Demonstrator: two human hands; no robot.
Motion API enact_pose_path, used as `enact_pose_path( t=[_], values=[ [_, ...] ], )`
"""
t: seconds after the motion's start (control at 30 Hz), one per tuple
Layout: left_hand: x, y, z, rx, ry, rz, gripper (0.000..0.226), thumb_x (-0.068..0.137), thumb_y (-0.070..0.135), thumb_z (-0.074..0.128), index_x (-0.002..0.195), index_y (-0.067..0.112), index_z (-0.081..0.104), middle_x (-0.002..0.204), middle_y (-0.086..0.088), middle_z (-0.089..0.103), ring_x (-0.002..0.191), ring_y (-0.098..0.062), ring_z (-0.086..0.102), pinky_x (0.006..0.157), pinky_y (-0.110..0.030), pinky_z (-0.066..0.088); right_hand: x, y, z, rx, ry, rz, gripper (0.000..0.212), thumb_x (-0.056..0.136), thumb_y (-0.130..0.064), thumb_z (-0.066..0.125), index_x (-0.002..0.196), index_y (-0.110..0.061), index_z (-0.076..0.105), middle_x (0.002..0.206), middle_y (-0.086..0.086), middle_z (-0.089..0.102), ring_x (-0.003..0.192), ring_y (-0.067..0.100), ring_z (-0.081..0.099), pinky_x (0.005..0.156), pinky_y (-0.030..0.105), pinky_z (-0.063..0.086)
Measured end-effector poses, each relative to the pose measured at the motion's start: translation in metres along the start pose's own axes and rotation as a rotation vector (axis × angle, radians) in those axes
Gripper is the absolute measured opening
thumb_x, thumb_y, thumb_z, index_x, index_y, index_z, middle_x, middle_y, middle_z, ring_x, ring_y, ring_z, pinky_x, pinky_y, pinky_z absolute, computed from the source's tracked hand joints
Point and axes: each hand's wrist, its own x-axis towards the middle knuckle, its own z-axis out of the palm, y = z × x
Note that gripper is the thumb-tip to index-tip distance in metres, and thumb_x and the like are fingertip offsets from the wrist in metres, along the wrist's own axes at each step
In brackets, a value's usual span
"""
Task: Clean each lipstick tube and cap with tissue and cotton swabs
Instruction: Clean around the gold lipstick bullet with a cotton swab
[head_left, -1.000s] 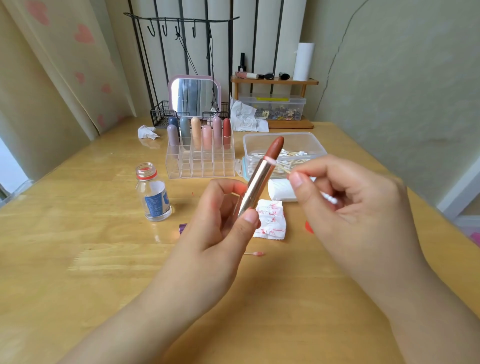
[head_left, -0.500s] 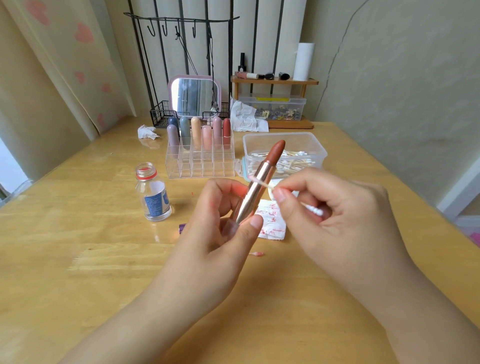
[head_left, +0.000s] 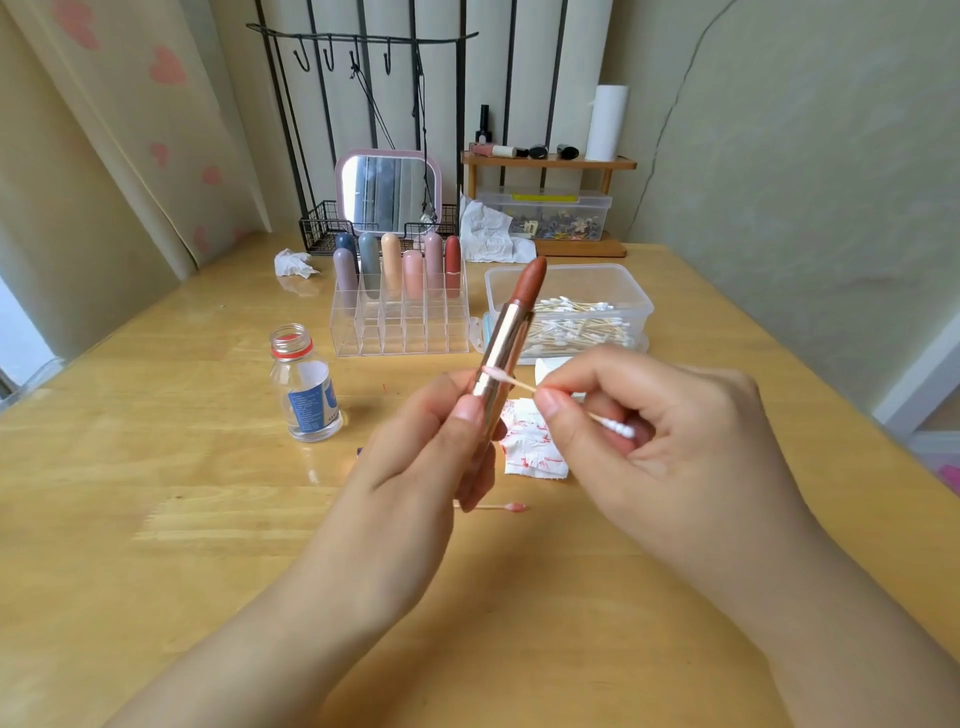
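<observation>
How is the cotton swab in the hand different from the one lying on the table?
The cotton swab in the hand is pinched by the right hand and its tip touches the lipstick tube; the swab on the table lies flat, with nobody touching it. The held one's far end looks white, and its working tip is pale pink; the table one's showing tip is darker pink. Both are thin sticks with cotton tips.

A home dressing corner: a wooden table (head_left: 156, 519) with a pink-framed mirror (head_left: 388, 191) at twelve o'clock, a lipstick organizer (head_left: 400, 322) before it, heart-print curtain (head_left: 130, 104) at ten.
</observation>
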Motion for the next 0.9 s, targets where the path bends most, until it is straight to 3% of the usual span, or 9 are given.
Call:
enact_pose_path(
  t=[0.13, 0.27, 0.33, 0.43, 0.53, 0.73, 0.9],
  values=[
    [-0.001, -0.004, 0.001, 0.079, -0.023, 0.012, 0.021, 0.086, 0.04, 0.046, 0.096, 0.034, 0.063, 0.067, 0.006, 0.047, 0.062, -0.012, 0.042, 0.058, -0.019, 0.037, 0.002, 0.004, -0.005, -0.06, 0.077, 0.005, 0.012, 0.084, -0.015, 0.065, 0.072, -0.013, 0.066, 0.048, -0.013, 0.035, 0.048, 0.002, 0.038, 0.05, 0.007, 0.027],
    [-0.002, -0.004, 0.001, 0.098, -0.03, 0.006, 0.022, 0.085, 0.037, 0.043, 0.097, 0.038, 0.062, 0.071, -0.001, 0.048, 0.061, -0.011, 0.042, 0.057, -0.018, 0.038, 0.003, 0.009, -0.009, -0.079, 0.122, 0.018, 0.019, 0.088, -0.022, 0.057, 0.074, -0.011, 0.065, 0.048, 0.003, 0.043, 0.045, 0.018, 0.046, 0.047, 0.023, 0.035],
    [-0.002, -0.004, 0.001, 0.091, -0.027, 0.003, 0.023, 0.085, 0.037, 0.043, 0.098, 0.038, 0.062, 0.07, 0.0, 0.047, 0.061, -0.011, 0.041, 0.057, -0.018, 0.038, 0.003, 0.007, -0.008, -0.089, 0.119, 0.014, 0.017, 0.087, -0.02, 0.059, 0.074, -0.011, 0.065, 0.048, 0.001, 0.042, 0.047, 0.014, 0.042, 0.048, 0.018, 0.033],
    [-0.001, -0.005, 0.001, 0.095, -0.023, 0.005, 0.023, 0.085, 0.038, 0.042, 0.097, 0.038, 0.062, 0.069, 0.001, 0.046, 0.061, -0.013, 0.04, 0.057, -0.02, 0.037, 0.003, 0.005, -0.005, -0.072, 0.069, 0.003, 0.011, 0.083, -0.014, 0.065, 0.072, -0.012, 0.066, 0.05, -0.016, 0.034, 0.049, 0.001, 0.035, 0.051, 0.007, 0.027],
    [-0.001, -0.005, 0.0, 0.102, -0.022, 0.008, 0.021, 0.086, 0.038, 0.042, 0.095, 0.038, 0.062, 0.068, 0.002, 0.045, 0.062, -0.014, 0.041, 0.058, -0.02, 0.037, 0.002, 0.004, -0.004, -0.049, 0.022, -0.01, 0.01, 0.08, -0.012, 0.066, 0.07, -0.012, 0.066, 0.052, -0.022, 0.031, 0.049, -0.003, 0.035, 0.051, 0.004, 0.026],
    [-0.002, -0.005, 0.0, 0.117, -0.029, 0.008, 0.023, 0.086, 0.038, 0.042, 0.098, 0.039, 0.061, 0.072, 0.0, 0.047, 0.062, -0.015, 0.041, 0.059, -0.023, 0.037, 0.003, 0.009, -0.011, -0.068, 0.129, 0.008, 0.018, 0.087, -0.021, 0.058, 0.075, -0.01, 0.066, 0.048, 0.004, 0.043, 0.044, 0.017, 0.048, 0.047, 0.021, 0.034],
    [-0.001, -0.005, 0.0, 0.131, -0.024, 0.026, 0.018, 0.086, 0.044, 0.047, 0.097, 0.039, 0.06, 0.07, 0.006, 0.047, 0.063, -0.013, 0.042, 0.059, -0.024, 0.038, 0.002, 0.004, -0.005, -0.056, 0.034, -0.017, 0.012, 0.08, -0.013, 0.066, 0.068, -0.012, 0.065, 0.051, -0.018, 0.03, 0.049, 0.001, 0.033, 0.051, 0.005, 0.025]
  ],
)
